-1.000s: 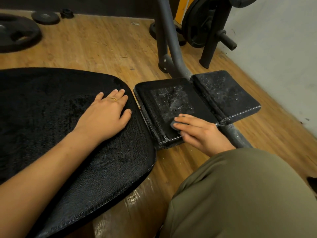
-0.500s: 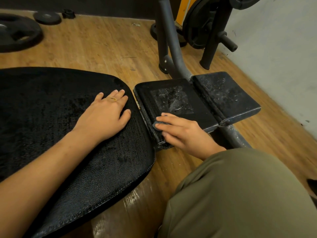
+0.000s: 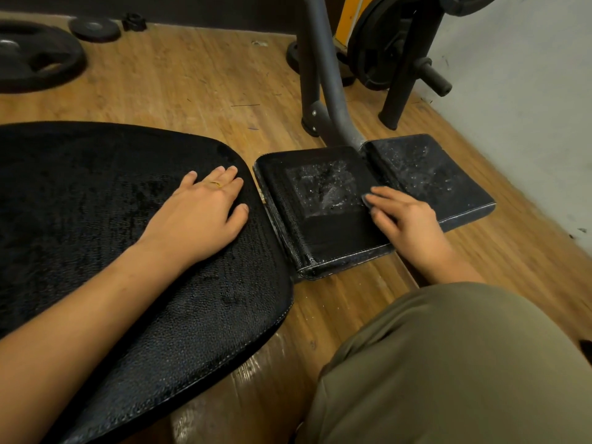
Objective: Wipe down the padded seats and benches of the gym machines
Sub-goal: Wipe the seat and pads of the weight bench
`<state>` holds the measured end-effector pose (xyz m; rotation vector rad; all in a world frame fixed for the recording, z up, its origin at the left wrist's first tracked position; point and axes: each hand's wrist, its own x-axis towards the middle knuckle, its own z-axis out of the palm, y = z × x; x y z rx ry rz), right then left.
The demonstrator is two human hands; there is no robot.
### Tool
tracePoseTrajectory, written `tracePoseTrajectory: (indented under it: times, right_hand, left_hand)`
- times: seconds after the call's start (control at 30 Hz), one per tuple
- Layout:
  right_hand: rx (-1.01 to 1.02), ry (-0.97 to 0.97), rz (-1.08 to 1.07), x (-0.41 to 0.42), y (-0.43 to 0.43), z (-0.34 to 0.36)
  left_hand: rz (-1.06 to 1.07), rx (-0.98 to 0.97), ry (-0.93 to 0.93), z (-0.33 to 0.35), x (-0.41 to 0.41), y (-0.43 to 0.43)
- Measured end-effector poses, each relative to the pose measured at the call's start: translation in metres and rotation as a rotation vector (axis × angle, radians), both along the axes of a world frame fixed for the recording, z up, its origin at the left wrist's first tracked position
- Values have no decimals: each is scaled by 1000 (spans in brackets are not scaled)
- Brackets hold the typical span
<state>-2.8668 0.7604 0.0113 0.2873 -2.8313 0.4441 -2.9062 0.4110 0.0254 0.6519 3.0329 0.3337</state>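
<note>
Black bench pad bears the flat left hand; right hand, grip wide, presses cloth onto small pad.

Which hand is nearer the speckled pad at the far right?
Right. The right hand rests at the edge of the far-right pad; the left hand lies flat on the large bench pad, with the middle pad between.
</note>
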Motion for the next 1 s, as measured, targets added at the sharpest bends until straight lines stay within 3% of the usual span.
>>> tracePoseTrajectory:
  times: [0.17,0.47,0.77,1.0]
  right_hand:
    - [-56,-68,15,-38,-4,4]
    - [-69,-93,57,10,6,1]
    - [-25,-107,15,-94,-18,9]
    - [-57,-121,27,-33,-7,5]
  left_hand:
    - [-1,1,-1,1,1,0]
    - [-2,14,-8,0,-1,0]
    - [-4,9,-7,0,1,0]
    - [-6,28,-16,-1,-1,-1]
